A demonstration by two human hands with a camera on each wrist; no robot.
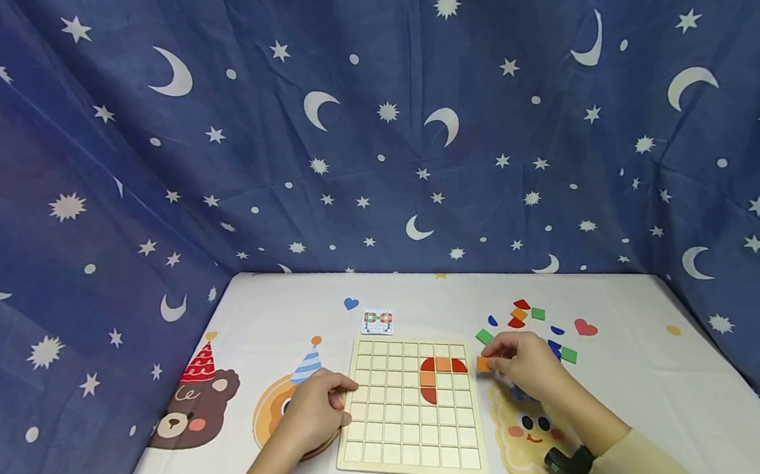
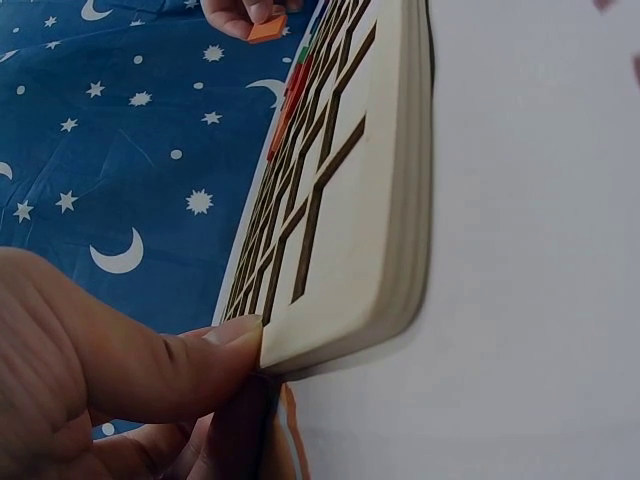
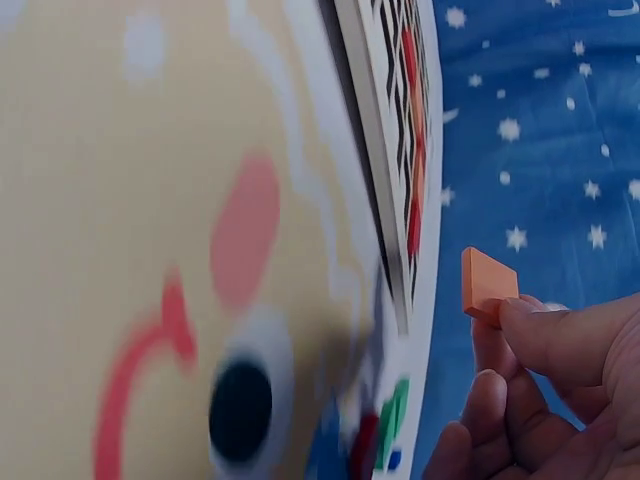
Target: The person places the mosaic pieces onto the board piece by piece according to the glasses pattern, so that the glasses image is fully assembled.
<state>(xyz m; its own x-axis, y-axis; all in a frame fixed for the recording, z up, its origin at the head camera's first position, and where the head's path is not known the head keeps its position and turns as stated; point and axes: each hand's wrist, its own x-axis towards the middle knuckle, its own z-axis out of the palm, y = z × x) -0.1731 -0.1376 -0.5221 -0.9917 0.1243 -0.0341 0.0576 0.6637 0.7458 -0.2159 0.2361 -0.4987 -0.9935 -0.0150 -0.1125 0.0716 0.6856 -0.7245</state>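
A pale wooden grid board (image 1: 406, 472) lies on the table, with red quarter-round and orange square tiles (image 1: 428, 378) set in its upper right cells. My left hand (image 1: 316, 412) holds the board's left edge, thumb (image 2: 225, 350) on the rim and fingers lower at the side. Right of the board, my right hand (image 1: 530, 364) pinches an orange square tile (image 3: 487, 287) between thumb and fingers. Loose tiles lie beyond and beside this hand: a red one (image 1: 521, 304), green squares (image 1: 538, 314) and blue half-rounds (image 1: 557, 330).
Behind the board lies a small pattern card (image 1: 377, 321). The white tablecloth (image 1: 276, 300) carries printed figures, including a bear (image 1: 194, 411) at left and a biscuit face (image 1: 520, 445) at right. A blue star-and-moon curtain (image 1: 368, 116) encloses the back and sides.
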